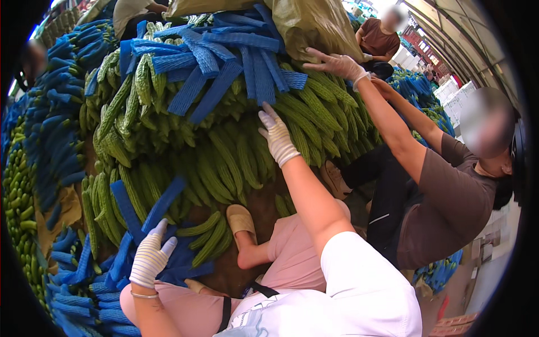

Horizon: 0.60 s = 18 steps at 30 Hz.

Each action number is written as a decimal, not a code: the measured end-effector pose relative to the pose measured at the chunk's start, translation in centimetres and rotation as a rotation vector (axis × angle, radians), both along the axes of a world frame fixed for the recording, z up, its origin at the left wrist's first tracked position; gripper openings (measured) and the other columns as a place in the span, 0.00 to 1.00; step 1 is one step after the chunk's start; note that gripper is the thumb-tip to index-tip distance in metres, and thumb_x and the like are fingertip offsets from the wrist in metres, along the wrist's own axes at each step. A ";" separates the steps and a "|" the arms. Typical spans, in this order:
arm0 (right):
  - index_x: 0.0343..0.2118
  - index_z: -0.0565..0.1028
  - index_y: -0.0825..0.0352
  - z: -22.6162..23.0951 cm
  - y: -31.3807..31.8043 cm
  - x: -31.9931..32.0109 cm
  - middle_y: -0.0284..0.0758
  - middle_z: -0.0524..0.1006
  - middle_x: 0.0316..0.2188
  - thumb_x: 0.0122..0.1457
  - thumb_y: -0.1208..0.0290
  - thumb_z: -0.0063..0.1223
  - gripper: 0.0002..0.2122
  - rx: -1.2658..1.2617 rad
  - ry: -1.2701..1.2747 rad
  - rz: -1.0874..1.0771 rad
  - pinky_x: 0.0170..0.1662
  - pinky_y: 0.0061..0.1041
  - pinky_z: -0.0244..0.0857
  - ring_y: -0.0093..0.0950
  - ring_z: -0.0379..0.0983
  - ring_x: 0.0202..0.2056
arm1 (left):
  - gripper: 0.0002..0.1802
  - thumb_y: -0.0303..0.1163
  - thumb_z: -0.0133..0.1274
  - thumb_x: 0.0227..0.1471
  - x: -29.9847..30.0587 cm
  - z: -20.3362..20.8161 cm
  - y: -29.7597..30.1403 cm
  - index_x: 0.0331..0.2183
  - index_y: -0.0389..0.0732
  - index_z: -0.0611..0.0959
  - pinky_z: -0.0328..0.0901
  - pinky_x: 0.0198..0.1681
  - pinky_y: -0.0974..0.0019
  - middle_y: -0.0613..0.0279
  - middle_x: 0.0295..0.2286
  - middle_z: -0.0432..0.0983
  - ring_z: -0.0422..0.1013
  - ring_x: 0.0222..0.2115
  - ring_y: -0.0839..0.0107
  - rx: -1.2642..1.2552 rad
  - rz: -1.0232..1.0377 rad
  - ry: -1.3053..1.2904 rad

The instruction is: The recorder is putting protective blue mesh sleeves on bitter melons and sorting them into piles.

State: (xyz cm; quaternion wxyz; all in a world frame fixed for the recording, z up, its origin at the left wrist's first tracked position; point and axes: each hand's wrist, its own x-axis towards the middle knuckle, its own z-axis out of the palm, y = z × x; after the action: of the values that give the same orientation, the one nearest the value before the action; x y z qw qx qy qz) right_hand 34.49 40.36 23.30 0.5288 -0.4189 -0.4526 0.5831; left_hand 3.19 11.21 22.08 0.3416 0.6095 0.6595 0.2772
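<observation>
My left hand (150, 259), in a striped knit glove, is low at the left with thumb and fingers apart. Its fingertips lie beside the lower end of a blue foam net sleeve (164, 203); contact is unclear. Farther forward, my right hand (278, 139), also gloved, stretches its fingers toward the blue net sleeves (263, 78) strewn over the pile. No object shows in its grasp. Beneath it, green bitter melons (224, 163) are stacked in thick layers. A few loose bitter melons (209, 238) rest near my foot.
On my right a crouching co-worker (449, 196) reaches a gloved hand (337, 64) to a large tan plastic bag (314, 28) behind the pile. Sleeved blue bundles (62, 123) fill the left side. Another person (379, 39) sits at the back right. Brown paper (62, 208) lies at left.
</observation>
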 end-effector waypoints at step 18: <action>0.45 0.71 0.69 -1.5 -23.0 -7.4 0.38 0.70 0.37 0.55 0.71 0.51 0.15 0.473 -0.171 0.492 0.46 0.26 0.60 0.32 0.67 0.40 | 0.10 0.27 0.54 0.49 8.2 1.8 0.4 0.33 0.42 0.70 0.61 0.31 0.79 0.70 0.28 0.68 0.65 0.28 0.83 -0.063 0.169 -0.941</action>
State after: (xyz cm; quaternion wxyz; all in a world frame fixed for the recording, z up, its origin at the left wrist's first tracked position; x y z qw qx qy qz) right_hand 27.11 17.35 21.75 0.4150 -0.2106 -0.7052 0.5349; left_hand 11.36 11.65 23.87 0.5978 0.3513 0.4885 0.5297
